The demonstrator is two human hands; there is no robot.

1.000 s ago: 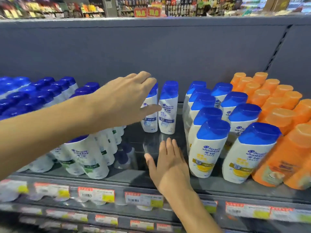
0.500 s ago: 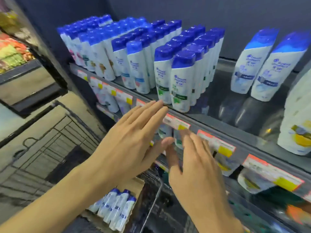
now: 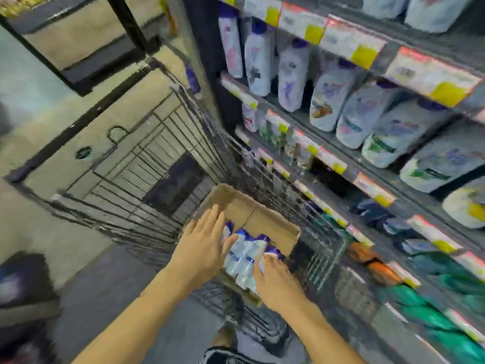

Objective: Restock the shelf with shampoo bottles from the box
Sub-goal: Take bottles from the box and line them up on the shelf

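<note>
Running up the right side, the shelves [image 3: 393, 164] carry rows of white bottles behind price tags [image 3: 364, 55]. Beside them stands a wire cart [image 3: 157, 158], with a cardboard box [image 3: 265, 219] in its near end. The shampoo bottles [image 3: 246, 254] lie packed side by side inside the box, caps pointing away. Left hand [image 3: 203, 248] rests spread on the left flank of the bottles, thumb across one. Right hand [image 3: 275, 281] presses their right flank, fingers wide; grip not confirmed, frame blurred.
</note>
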